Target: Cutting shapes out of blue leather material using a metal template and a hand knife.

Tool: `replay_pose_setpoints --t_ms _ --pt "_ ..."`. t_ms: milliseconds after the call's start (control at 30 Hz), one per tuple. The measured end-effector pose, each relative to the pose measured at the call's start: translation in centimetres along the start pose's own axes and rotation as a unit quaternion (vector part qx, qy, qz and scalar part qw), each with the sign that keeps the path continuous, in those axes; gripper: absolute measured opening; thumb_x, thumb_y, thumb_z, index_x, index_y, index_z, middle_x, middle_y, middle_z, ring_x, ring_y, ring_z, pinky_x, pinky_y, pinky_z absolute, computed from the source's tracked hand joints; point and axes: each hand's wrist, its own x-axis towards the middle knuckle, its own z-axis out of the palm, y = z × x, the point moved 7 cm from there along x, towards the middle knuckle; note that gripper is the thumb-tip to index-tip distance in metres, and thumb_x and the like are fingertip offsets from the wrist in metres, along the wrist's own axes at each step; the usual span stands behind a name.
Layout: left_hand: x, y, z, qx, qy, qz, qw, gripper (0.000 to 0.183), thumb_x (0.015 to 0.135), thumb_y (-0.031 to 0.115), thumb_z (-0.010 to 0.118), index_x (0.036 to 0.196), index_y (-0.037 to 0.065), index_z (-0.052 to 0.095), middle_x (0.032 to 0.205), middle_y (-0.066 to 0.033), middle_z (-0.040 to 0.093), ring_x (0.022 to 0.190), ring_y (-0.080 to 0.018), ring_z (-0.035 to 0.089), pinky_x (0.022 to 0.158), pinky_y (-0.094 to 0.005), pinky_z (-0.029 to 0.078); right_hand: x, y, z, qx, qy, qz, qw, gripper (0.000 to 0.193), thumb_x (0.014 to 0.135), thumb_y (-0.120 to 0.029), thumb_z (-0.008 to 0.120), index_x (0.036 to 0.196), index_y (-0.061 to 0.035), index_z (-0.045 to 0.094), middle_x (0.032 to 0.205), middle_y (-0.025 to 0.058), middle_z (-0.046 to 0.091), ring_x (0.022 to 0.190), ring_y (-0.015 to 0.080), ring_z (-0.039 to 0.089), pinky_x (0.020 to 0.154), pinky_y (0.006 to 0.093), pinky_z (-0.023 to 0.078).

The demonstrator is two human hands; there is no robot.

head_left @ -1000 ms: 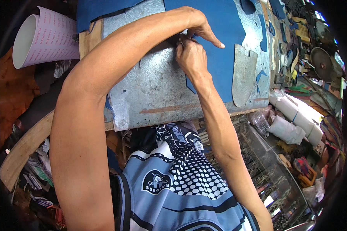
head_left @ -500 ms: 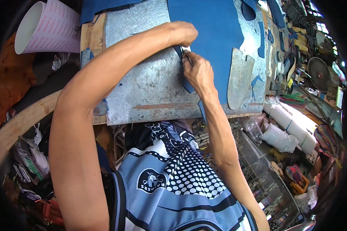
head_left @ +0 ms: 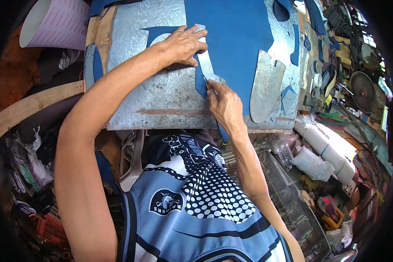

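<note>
Right hand point(head_left: 225, 105): closed on a small cutting blade point(head_left: 208, 85), barely visible, its tip at the near end of a curved grey metal template point(head_left: 205, 63).
Left hand point(head_left: 183, 43): at 11 o'clock of the right, flat and spread, pressing that template onto the blue sheet material point(head_left: 231, 39).
Zinc-clad work surface point(head_left: 161, 96): carries the sheet.
Progress, judged: a shaped notch already shows at the sheet's left edge; most of the sheet remains uncut.
Second metal template point(head_left: 266, 89): idle at 3 o'clock.
</note>
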Motion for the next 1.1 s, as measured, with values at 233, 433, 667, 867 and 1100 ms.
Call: replay_pose_setpoints --t_ms 233,433,667,867,1100 --pt "-0.3 1.8 0.5 0.048 -0.028 -0.04 0.998 0.06 0.07 0.044 0.083 0.118 0.012 0.067 0.15 -0.022 0.041 0.141 -0.0411 0.034 0.115 -0.0536 0.03 -1.6 0.9 0.0 0.025 -0.013 -0.017 0.999 0.029 0.088 -0.012 0.06 0.116 -0.0048 0.066 0.102 0.0196 0.068 0.09 0.0392 0.067 0.079 0.0467 0.053" --pt "-0.8 2.9 0.9 0.023 0.065 -0.069 0.995 0.07 0.07 0.052 0.081 0.116 0.003 0.063 0.148 -0.0276 0.04 0.14 -0.0449 0.034 0.112 -0.0558 0.034 -1.5 1.5 0.1 0.027 -0.016 -0.019 0.999 0.029 0.09 -0.013 0.059 0.118 -0.0065 0.065 0.105 0.0191 0.067 0.087 0.0412 0.067 0.076 0.049 0.053" --pt "-1.1 2.2 1.7 0.011 0.103 -0.071 0.992 0.073 0.068 0.055 0.08 0.114 0.002 0.06 0.15 -0.0281 0.036 0.142 -0.0462 0.031 0.112 -0.057 0.033 -6.1 3.3 -0.3 0.039 -0.064 -0.001 0.997 0.028 0.092 -0.013 0.059 0.119 -0.0079 0.063 0.103 0.0181 0.064 0.083 0.0404 0.066 0.071 0.0479 0.054" --pt "-1.7 2.9 0.9 -0.022 0.096 -0.071 0.993 0.065 0.071 0.046 0.082 0.111 0.001 0.06 0.148 -0.0265 0.04 0.141 -0.0461 0.032 0.112 -0.0569 0.032 -1.6 3.9 -5.7 0.173 0.078 -0.053 0.98 0.028 0.091 -0.006 0.062 0.12 -0.0057 0.062 0.107 0.0164 0.065 0.091 0.0363 0.065 0.08 0.0402 0.051" --pt "-0.8 2.3 0.5 -0.014 0.064 -0.156 0.986 0.089 0.067 0.045 0.085 0.138 0.002 0.051 0.15 -0.02 0.039 0.143 -0.0402 0.03 0.117 -0.0549 0.028 16.7 2.8 -4.7 0.079 0.016 -0.238 0.968 0.025 0.089 -0.019 0.067 0.11 -0.0069 0.07 0.097 0.0149 0.069 0.088 0.0359 0.066 0.076 0.0418 0.052"
